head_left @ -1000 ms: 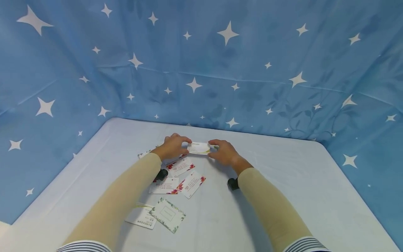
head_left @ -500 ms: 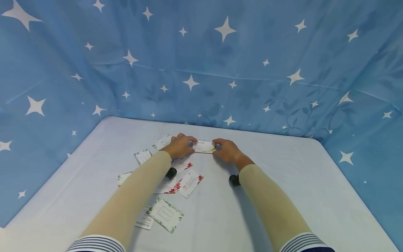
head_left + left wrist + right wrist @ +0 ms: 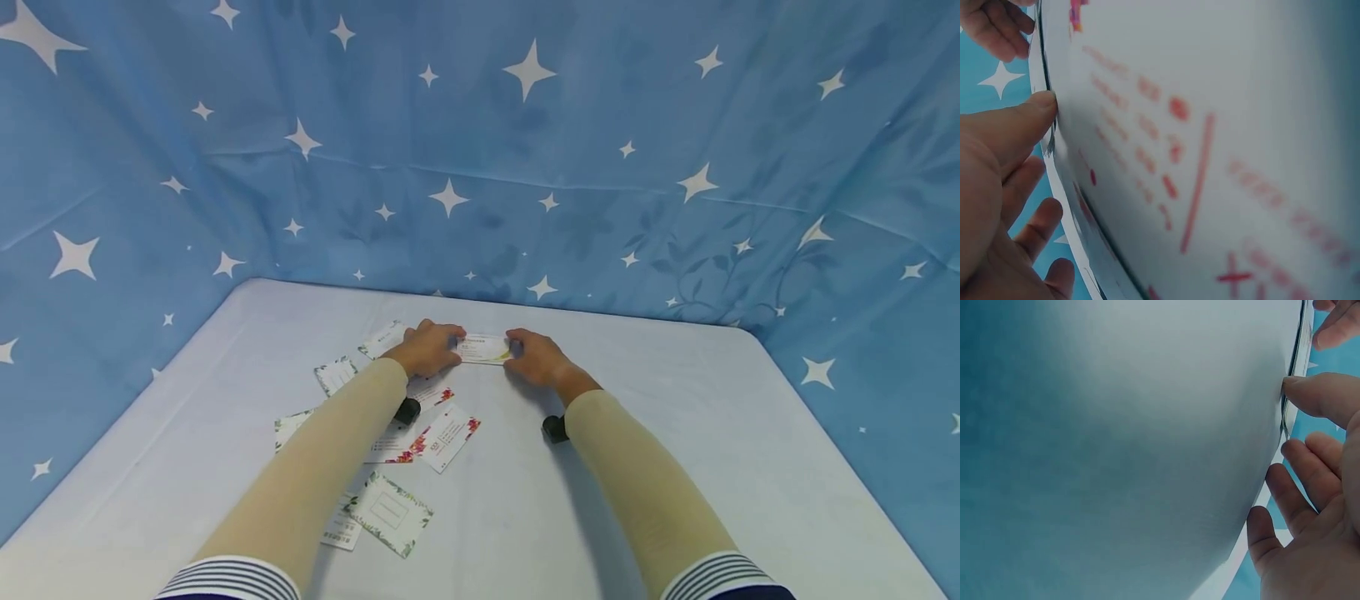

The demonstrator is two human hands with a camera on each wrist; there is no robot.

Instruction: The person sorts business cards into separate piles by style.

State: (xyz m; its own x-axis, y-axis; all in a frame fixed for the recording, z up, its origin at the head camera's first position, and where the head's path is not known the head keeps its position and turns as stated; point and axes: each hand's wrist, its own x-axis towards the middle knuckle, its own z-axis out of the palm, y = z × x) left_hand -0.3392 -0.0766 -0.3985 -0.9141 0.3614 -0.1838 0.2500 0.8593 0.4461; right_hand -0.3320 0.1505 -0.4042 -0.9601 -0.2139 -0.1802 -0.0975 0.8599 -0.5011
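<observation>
Near the back of the table, a white business card point(image 3: 485, 348) with printed text and a yellow-green curve lies between the two hands. My left hand point(image 3: 427, 348) pinches its left end with thumb and fingers. At the opposite end, my right hand point(image 3: 538, 358) holds it the same way. Whether more cards sit beneath it is hard to tell. The left thumb point(image 3: 1040, 107) touches the card's edge in the left wrist view, and the right thumb point(image 3: 1310, 394) does likewise in the right wrist view.
Several loose cards lie left of centre: a red-flowered card point(image 3: 446, 438), a leaf-bordered card point(image 3: 392, 513) overlapping another, and a leaf-edged card point(image 3: 335, 375) beside the left forearm, which hides part of the group. A blue star-patterned curtain point(image 3: 480, 150) rises behind the white table point(image 3: 675, 400).
Both hands have shifted a little to the right with the card between them. More leaf-bordered cards show around the left arm. Over the last half second the hands barely move.
</observation>
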